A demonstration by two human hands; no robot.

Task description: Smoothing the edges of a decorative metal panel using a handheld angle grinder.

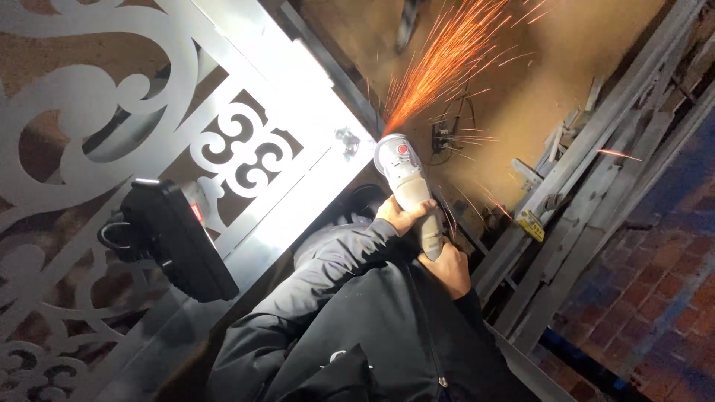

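Observation:
A grey angle grinder (406, 175) with a red button presses its head against the corner of a decorative metal panel (246, 149) with cut-out scrollwork. Orange sparks (439, 59) fan upward from the contact point. My left hand (402, 214) grips the grinder's body just behind the head. Further back, my right hand (447, 268) is closed around the rear of the grinder's handle. Both arms wear dark jacket sleeves (328, 298), which fill the lower middle of the view.
A black boxy object with a strap (175, 242) rests on the panel at left. Long metal bars and frames (588, 164) lean along the right by a brick surface (655, 298). Brown dirt ground (536, 67) and a black cable lie beyond the grinder.

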